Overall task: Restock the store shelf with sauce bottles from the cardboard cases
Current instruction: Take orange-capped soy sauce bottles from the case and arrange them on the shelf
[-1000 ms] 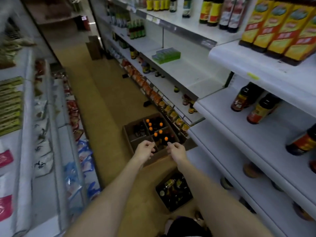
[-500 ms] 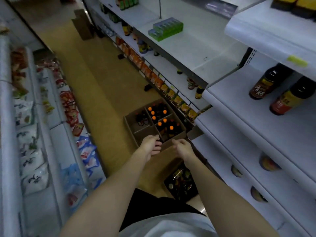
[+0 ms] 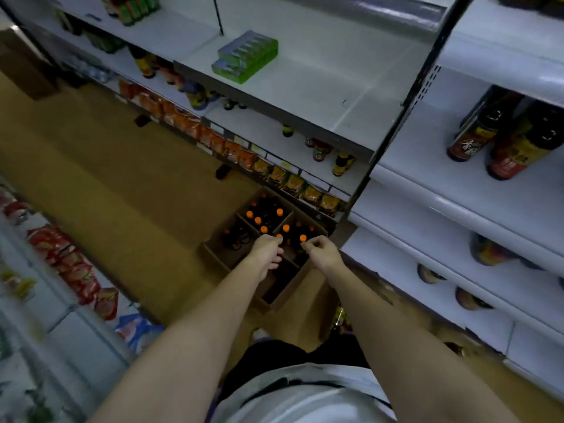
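Observation:
An open cardboard case (image 3: 218,251) with dividers stands on the floor beside the white shelving. Several dark sauce bottles with orange caps (image 3: 264,219) fill its far compartments; the near compartment looks dark. My left hand (image 3: 267,250) and my right hand (image 3: 322,253) hover side by side over the case's middle, fingers loosely curled, holding nothing. On the white shelf (image 3: 427,184) at the right, two dark sauce bottles (image 3: 470,138) stand with red-orange labels. More bottles sit half hidden on the lower tiers.
Green packs (image 3: 245,58) lie on a grey shelf above. Orange packets (image 3: 213,138) line the low shelf rail. Snack bags (image 3: 70,264) fill the left-hand racks. A brown box (image 3: 21,65) stands far down the tan-floored aisle.
My view has tipped downward and both hands have reached further out over the case. The second box of bottles near my feet has dropped out of sight under my body.

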